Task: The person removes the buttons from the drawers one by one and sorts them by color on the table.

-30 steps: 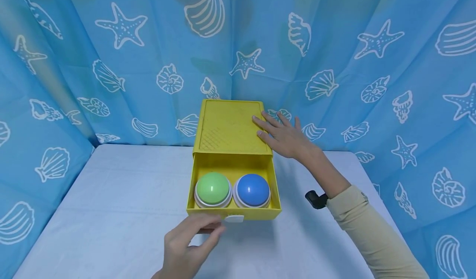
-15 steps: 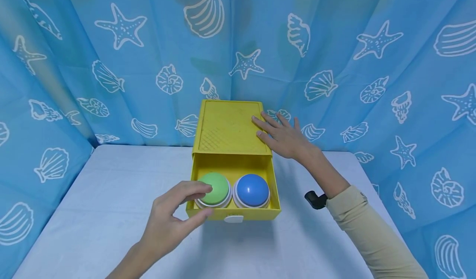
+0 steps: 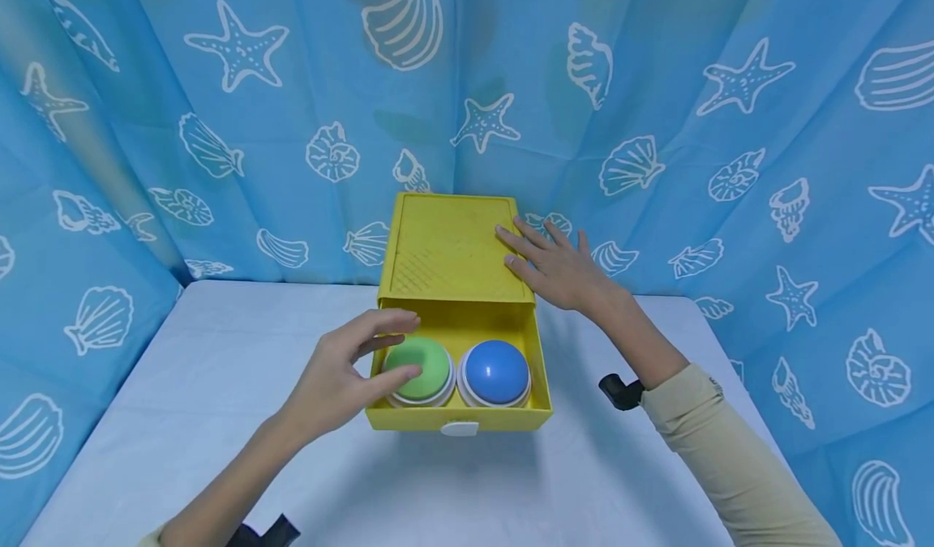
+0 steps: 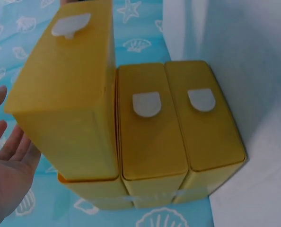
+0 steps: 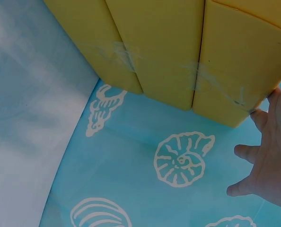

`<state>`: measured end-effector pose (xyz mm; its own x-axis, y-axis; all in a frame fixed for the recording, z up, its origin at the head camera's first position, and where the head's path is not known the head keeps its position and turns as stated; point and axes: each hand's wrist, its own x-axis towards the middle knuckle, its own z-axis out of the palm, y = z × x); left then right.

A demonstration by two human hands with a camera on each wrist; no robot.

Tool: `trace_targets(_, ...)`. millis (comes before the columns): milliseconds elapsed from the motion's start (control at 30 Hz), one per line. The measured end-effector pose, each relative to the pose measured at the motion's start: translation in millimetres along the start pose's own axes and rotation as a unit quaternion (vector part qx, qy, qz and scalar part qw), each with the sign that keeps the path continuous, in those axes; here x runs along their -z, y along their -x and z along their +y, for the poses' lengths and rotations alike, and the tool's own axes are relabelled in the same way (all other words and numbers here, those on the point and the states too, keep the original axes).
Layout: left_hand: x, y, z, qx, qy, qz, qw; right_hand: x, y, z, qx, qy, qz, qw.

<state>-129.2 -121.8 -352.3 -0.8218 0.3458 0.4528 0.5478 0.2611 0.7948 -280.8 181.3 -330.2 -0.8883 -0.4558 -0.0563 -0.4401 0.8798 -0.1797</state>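
Observation:
A yellow drawer cabinet (image 3: 460, 247) stands at the back of the table, its top drawer (image 3: 511, 422) pulled out. Inside sit two round domed buttons with white bases: a green one (image 3: 436, 361) at left and a blue one (image 3: 496, 370) at right. My left hand (image 3: 343, 373) hovers over the green button, thumb and fingers spread apart above it; whether they touch it I cannot tell. Flat on the cabinet's right top edge, my right hand (image 3: 562, 275) rests with fingers extended. The right wrist view shows its fingers (image 5: 247, 152) along the cabinet's side.
Two lower drawers with white handles, the middle one (image 4: 152, 137) and the bottom one (image 4: 211, 132), are pushed in. A blue shell-print curtain (image 3: 292, 166) hangs close behind the cabinet. White cloth covers the table (image 3: 248, 369).
My left hand has risen from the drawer's front handle and moved forward over the green button, its fingers spreading. The right hand, the drawer and both buttons have stayed in place.

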Motion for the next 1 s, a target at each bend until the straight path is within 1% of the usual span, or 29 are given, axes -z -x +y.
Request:
trace_targets(100, 2.7, -7.8, -4.0, 0.015, -0.009, -0.032, 0.9993, 0.3, 1, -1, -0.002, 0.002, -0.001, 1.000)
trace_targets(200, 6.6, -15.3, -7.5, 0.034, -0.022, -0.070, 0.9967, 0.6, 1, -1, -0.004, 0.000, -0.001, 1.000)
trace_targets(300, 11.2, -22.5, -7.8, 0.057, -0.043, -0.117, 0.9905, 0.2, 1, -2, -0.005, -0.001, 0.001, 1.000)
trace_targets(367, 14.2, -27.7, -6.4, 0.069, -0.061, -0.150, 0.9845, 0.0, 0, -2, -0.006, -0.002, 0.002, 1.000)
trace_targets(500, 18.4, -38.6, -2.6, 0.084, -0.107, -0.216, 0.9669, -0.6, 0, -1, -0.006, -0.002, 0.003, 1.000)
trace_targets(567, 19.2, -43.2, -0.2, 0.096, -0.125, -0.244, 0.9569, -0.5, 0, -1, -0.006, -0.002, 0.002, 1.000)
trace_targets(633, 19.3, -46.5, 1.8, 0.108, -0.143, -0.265, 0.9473, -0.6, 1, -1, -0.005, 0.000, 0.000, 1.000)
trace_targets(733, 17.9, -49.2, 5.4, 0.124, -0.174, -0.291, 0.9325, -0.2, 1, 0, -0.004, 0.002, -0.003, 1.000)
trace_targets(867, 13.0, -50.9, 8.0, 0.144, -0.214, -0.317, 0.9126, 0.1, 0, 0, -0.004, 0.002, -0.006, 1.000)
trace_targets(1000, 8.0, -51.3, 11.9, 0.164, -0.252, -0.330, 0.8949, -0.3, -1, 0, -0.004, 0.003, -0.004, 1.000)
